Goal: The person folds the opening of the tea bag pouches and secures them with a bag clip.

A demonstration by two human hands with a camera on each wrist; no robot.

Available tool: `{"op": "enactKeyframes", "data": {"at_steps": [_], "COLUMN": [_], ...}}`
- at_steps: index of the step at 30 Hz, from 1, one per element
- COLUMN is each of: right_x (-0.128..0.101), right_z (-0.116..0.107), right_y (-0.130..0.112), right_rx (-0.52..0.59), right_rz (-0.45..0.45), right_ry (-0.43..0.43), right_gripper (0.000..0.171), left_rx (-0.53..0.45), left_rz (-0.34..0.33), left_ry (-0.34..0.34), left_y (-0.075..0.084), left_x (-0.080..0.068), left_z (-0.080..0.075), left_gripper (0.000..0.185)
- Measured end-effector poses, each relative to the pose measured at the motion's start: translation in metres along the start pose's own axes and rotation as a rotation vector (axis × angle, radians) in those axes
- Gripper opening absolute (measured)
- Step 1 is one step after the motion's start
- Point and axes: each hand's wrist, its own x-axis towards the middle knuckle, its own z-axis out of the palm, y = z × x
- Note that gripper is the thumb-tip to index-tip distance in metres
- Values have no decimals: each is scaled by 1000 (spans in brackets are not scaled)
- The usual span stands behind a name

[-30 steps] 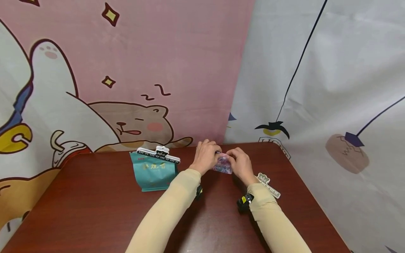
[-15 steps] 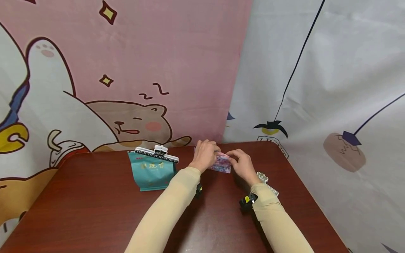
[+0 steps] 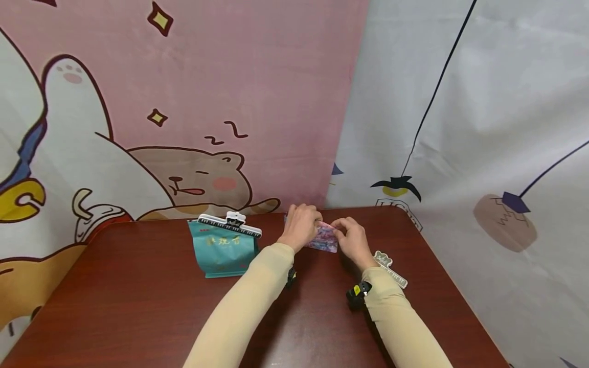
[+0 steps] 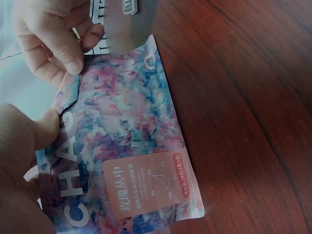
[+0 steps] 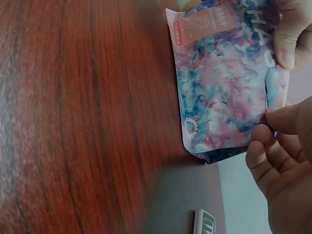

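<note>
A pouch (image 4: 122,107) with a pink and blue marbled print and the letters CHA stands near the back of the table. Its top edge is folded over. My left hand (image 3: 301,227) pinches the lettered end of that fold, its thumb (image 4: 46,127) pressed on the front. At the other end, my right hand (image 3: 352,239) pinches the folded strip between thumb and fingers (image 5: 265,153). In the head view my left hand covers much of the pouch. A white bag clip (image 3: 390,271) with a piano-key pattern lies right of my right forearm, partly hidden by the sleeve.
Left of my hands stands a teal bag (image 3: 224,250), its top held by a black and white piano-key clip (image 3: 230,225). The dark red wooden table (image 3: 138,296) reaches back to a printed cloth (image 3: 276,102).
Both hands keep their pinch at the pouch's top and barely move. A bit of the pouch now shows beyond my left hand. The teal bag and loose clip stay put.
</note>
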Motion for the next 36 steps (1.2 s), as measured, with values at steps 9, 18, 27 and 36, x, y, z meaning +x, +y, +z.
{"op": "enactKeyframes", "data": {"at_steps": [9, 18, 27, 36], "right_x": [-1, 1, 0, 0], "right_z": [-2, -7, -3, 3], "right_y": [2, -1, -1, 2], "right_rx": [-4, -4, 5, 30], "right_rz": [-1, -9, -11, -41], "right_ry": [17, -25, -27, -3], "right_gripper": [11, 4, 4, 6], "left_rx": [-21, -10, 41, 51], "left_rz": [18, 25, 4, 1], "left_ry": [-31, 5, -28, -30], "left_y": [3, 5, 7, 6], "left_x": [1, 4, 7, 4], "left_z": [2, 5, 5, 4], "left_gripper": [16, 11, 16, 13]}}
